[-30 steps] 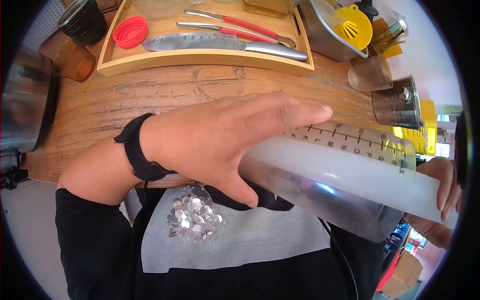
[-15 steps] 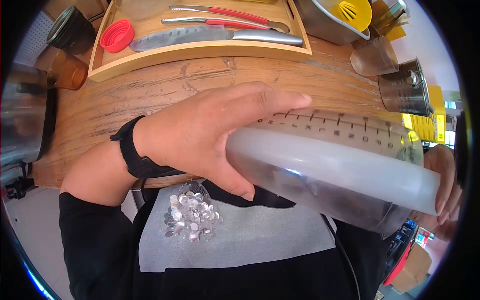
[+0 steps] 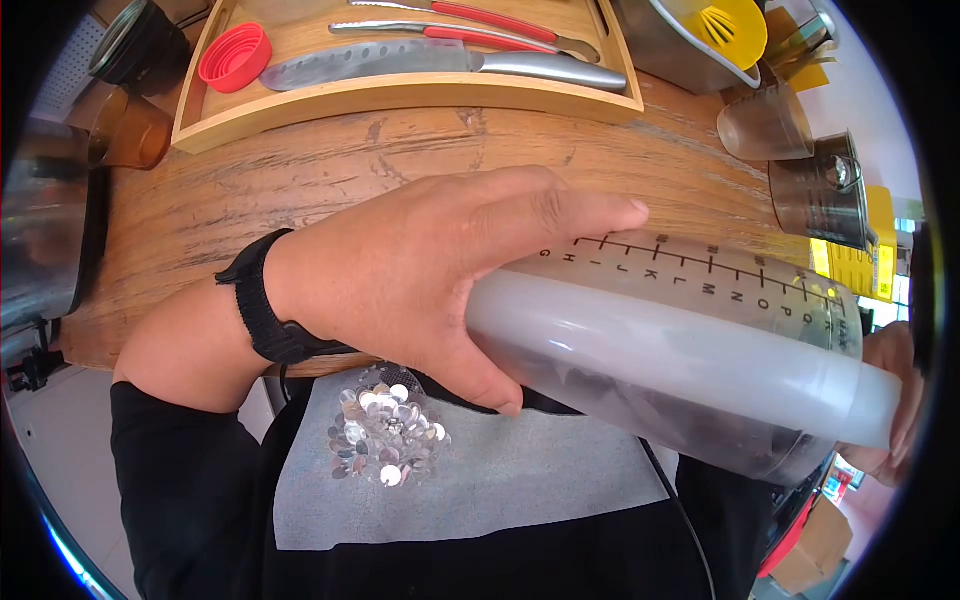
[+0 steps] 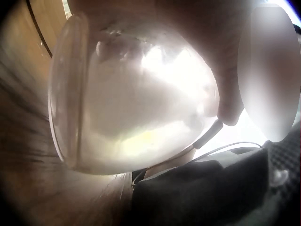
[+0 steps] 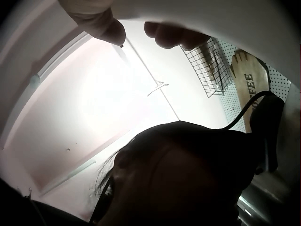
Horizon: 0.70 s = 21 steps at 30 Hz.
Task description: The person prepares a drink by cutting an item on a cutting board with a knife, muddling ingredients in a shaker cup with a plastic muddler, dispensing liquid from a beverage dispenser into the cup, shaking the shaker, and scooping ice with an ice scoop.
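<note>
A clear jug (image 3: 690, 410) lies tilted on its side in the air, near the table's front edge. Black scale lines and letters run along its wall, with a thick frosted white bar (image 3: 660, 330), like a handle, lengthwise on top. My left hand (image 3: 430, 260) grips its near end, the thumb on the body side and the fingers over the far side. My right hand (image 3: 888, 345) holds the other end of the white bar, partly hidden by it. The left wrist view looks at the jug's clear wall (image 4: 141, 94); in the right wrist view fingers (image 5: 167, 36) show at the top.
A wooden tray (image 3: 400, 97) at the back holds a knife (image 3: 550, 70), red-handled tongs (image 3: 490, 44) and a red collapsible cup (image 3: 235, 57). To the right stand a metal bin (image 3: 680, 50), a clear cup (image 3: 765, 122) and a metal bucket (image 3: 820, 190). A brown glass (image 3: 130, 130) stands left.
The jug swings a little left, then back right, turning slightly, so more letters show on its wall. Both hands keep hold of it. The head view shifts slightly.
</note>
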{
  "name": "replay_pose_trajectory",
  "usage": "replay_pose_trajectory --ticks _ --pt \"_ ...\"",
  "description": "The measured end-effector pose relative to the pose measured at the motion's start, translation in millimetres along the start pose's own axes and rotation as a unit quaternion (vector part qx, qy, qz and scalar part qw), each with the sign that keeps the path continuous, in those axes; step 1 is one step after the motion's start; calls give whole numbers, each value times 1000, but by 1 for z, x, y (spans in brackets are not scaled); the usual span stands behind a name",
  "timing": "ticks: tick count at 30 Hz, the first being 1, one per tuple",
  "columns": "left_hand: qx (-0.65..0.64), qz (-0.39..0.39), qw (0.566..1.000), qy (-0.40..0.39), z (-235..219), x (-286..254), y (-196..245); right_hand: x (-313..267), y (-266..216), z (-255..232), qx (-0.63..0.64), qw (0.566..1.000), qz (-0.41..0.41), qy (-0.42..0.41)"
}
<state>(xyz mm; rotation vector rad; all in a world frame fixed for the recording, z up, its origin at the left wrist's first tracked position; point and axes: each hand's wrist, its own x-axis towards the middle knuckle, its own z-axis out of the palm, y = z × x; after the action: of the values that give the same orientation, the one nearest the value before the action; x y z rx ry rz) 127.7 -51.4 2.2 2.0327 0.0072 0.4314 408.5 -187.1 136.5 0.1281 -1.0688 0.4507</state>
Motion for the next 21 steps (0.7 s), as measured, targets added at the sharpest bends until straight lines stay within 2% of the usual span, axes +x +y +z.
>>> replay_pose_trajectory --ticks 1,4,7,8,11,12,13,15,16,21 --pt "-1 -1 1000 0 0 0 0 8 -19 -12 -2 1000 -25 13" --pt "25 7 1000 4 -3 1 2 -28 69 37 -8 994 -103 46" --pt "43 -11 999 5 -4 1 3 -31 82 43 -9 981 -180 74" --pt "30 3 999 15 -1 1 0 -14 52 21 -8 975 -204 85" --pt "27 9 999 18 -1 -1 1 -22 63 29 -12 954 -275 121" --pt "39 4 999 12 -1 -1 1 -27 58 30 -78 968 -206 122" --pt "39 5 999 11 -2 0 1 -28 54 27 -79 968 -207 121" --pt "37 2 999 18 -4 0 0 -24 42 19 -75 983 -128 105" --pt "37 2 999 20 -4 0 0 4 -18 -17 -72 989 -86 97" --pt "43 -11 999 7 -1 -2 2 32 -115 -64 -58 989 122 63"
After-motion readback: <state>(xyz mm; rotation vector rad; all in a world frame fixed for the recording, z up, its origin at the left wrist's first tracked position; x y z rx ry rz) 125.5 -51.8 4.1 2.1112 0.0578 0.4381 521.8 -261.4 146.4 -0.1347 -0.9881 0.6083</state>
